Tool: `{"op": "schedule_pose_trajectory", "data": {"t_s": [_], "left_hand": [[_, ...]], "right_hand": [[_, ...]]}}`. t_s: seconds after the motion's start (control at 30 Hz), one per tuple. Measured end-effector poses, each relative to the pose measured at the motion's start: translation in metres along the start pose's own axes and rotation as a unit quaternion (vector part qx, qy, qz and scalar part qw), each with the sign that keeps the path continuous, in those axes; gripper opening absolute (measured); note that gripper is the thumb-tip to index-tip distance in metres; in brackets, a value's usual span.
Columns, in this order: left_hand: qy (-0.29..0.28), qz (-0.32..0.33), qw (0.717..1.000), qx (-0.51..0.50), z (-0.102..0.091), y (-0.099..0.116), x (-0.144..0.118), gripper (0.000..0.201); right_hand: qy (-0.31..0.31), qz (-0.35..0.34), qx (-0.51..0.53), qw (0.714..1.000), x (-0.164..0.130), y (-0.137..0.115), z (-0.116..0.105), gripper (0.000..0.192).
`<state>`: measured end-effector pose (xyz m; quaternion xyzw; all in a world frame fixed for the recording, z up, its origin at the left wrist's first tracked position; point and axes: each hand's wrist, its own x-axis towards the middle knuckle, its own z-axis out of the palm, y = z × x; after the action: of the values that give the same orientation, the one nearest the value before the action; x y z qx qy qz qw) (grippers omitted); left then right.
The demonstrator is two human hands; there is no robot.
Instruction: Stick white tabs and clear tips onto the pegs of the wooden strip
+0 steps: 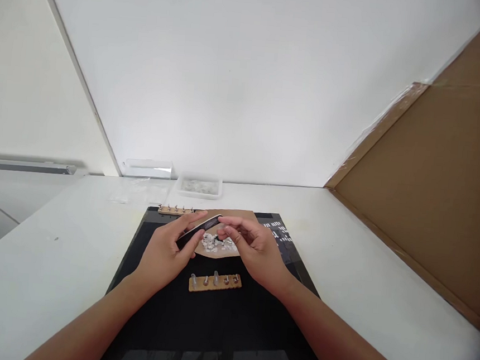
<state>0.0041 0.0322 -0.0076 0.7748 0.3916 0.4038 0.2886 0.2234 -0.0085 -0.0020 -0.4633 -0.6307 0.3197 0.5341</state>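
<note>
My left hand (170, 244) is closed on a flat, narrow dark bar with a pale edge (197, 231), fingers above and thumb below. The bar is tilted, its right end higher. At that end my right hand (254, 248) has its index fingertip at the bar and its thumb bent in close to the other fingers. What it pinches is too small to make out; a small dark spot shows by its fingertips. Beneath both hands lies a pile of small white pieces (216, 244) on brown paper (237, 213). Nearer me sits a wooden strip with several upright pegs (215, 282), two carrying clear nail-shaped tips.
A black mat (210, 323) covers the middle of the white table (38, 274). A second pegged strip (176, 211) lies at its back left; white bits (275, 233) at its right. Behind stand a clear tray (199, 186) and clear plastic (145, 180). Cardboard (432, 191) walls the right.
</note>
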Motion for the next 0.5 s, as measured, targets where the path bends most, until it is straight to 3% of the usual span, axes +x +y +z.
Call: {"op": "schedule_pose_trajectory", "data": {"t_s": [0.17,0.5], "left_hand": [[-0.005,0.022,0.998,-0.057,0.001,0.008,-0.002,0.027],[-0.041,0.004,0.979,-0.201,-0.001,0.015,-0.003,0.017]], "right_hand": [[0.000,0.037,0.103,0.994,-0.002,-0.006,0.004,0.033],[-0.007,0.048,0.158,0.986,-0.007,-0.013,0.009,0.026]]}}
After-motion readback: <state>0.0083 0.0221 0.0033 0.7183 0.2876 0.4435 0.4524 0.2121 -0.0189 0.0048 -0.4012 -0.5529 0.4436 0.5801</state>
